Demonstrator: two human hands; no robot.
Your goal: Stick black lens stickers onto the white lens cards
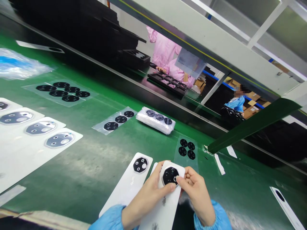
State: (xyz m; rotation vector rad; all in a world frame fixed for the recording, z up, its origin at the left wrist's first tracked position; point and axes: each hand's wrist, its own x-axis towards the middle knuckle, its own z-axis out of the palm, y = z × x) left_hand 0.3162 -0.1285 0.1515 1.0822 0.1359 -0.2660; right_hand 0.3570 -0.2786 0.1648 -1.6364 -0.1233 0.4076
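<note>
My left hand [153, 191] grips a white phone back cover [160, 210] from its left side, with the thumb lying on the front below the black camera decoration piece [169, 175]. On the other side, my right hand [195, 188] is closed at the cover's upper right edge, its thumb tip pressing on the black piece. Its curled fingers are partly hidden by the cover. Dark smudges mark the cover's face. Left of my hands lies another white phone back cover [127, 185] with a black camera piece, and part of a further one shows behind my left hand.
Several covers with grey camera areas [59, 140] lie at left. Film sheets of black discs [69, 99], [183, 151] and a wrapped stack [155, 120] lie on the green table [96, 166]. A green post [254, 126] rises at right. Co-workers [165, 51] are beyond.
</note>
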